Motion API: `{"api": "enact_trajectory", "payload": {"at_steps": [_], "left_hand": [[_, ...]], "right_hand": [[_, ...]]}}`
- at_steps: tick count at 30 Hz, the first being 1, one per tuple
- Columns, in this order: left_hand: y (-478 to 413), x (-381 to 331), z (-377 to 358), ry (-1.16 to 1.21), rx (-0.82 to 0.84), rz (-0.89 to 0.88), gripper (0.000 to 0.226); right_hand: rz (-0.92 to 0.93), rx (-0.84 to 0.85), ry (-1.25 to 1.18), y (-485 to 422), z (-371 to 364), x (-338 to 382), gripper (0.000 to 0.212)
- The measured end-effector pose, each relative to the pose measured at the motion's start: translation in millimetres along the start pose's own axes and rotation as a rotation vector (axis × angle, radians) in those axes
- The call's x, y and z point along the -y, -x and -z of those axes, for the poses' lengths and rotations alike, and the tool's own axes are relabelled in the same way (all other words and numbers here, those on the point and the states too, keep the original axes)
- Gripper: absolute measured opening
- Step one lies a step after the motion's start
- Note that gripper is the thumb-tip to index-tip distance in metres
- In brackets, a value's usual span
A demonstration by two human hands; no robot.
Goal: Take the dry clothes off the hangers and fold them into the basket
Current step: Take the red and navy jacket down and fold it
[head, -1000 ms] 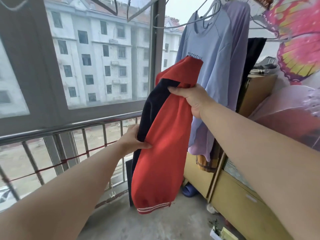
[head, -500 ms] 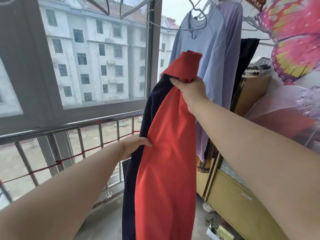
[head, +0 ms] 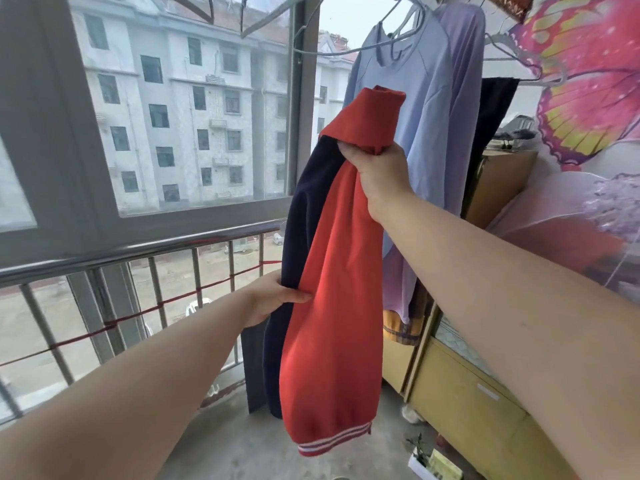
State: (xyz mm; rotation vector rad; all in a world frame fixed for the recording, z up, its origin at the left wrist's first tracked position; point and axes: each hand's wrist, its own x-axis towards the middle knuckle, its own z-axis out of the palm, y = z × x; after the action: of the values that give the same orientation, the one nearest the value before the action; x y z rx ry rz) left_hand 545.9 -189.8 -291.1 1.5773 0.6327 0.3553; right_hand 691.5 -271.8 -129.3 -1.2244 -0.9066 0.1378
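**Holding a red and navy garment up between two hands on the balcony**

Filling the left of the view, a big window (head: 173,116) looks onto a pale apartment block, with a steel railing (head: 138,252) below it and a red cord (head: 138,313) strung across the bars. On the right are a pink butterfly decoration (head: 588,81) and a yellow cabinet (head: 460,410) that stands on the concrete floor.

A light blue shirt (head: 426,109) hangs on a wire hanger (head: 346,50) at the top of the view. A lilac shirt (head: 464,46) hangs just behind it, and a black garment (head: 491,109) hangs further right.

The red and navy garment (head: 332,306) is off any hanger, held in the air in front of the blue shirt. It droops long, and its white-striped cuff (head: 332,441) hangs clear of the floor.

The right hand (head: 381,171) is raised and clenched round the bunched red fabric near the top. The left hand (head: 273,299) is lower and well apart from it, and it pinches the navy edge at mid-length with the thumb laid across the front.

A small potted plant (head: 419,452) stands on the floor beside the cabinet.
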Motion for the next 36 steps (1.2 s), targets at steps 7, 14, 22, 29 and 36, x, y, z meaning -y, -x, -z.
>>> {"api": "enact_trajectory", "payload": {"at_steps": [7,14,22,29,36], "left_hand": [[-13.2,-11.4,14.1,-0.279,-0.238,-0.085,0.035],[-4.0,-31.8,24.8,-0.519,-0.091,0.026,0.036],[17.9,-36.5,17.2,-0.163,-0.047,0.247,0.022],[26.9,-42.7,24.1,0.124,-0.069,0.224,0.021],[35.4,-59.6,19.4,0.435,-0.196,-0.041,0.022]], "right_hand": [[0.024,-0.002,0.032,-8.1,5.6,3.0,0.026],[0.036,-0.007,0.14,-10.9,11.2,-0.8,0.026],[-0.24,-0.038,0.345,-26.8,25.4,-26.8,0.055],[-0.612,0.105,-0.241,-10.2,32.7,-65.4,0.061],[-0.941,0.175,-0.268,45.9,34.9,-145.1,0.048]]}}
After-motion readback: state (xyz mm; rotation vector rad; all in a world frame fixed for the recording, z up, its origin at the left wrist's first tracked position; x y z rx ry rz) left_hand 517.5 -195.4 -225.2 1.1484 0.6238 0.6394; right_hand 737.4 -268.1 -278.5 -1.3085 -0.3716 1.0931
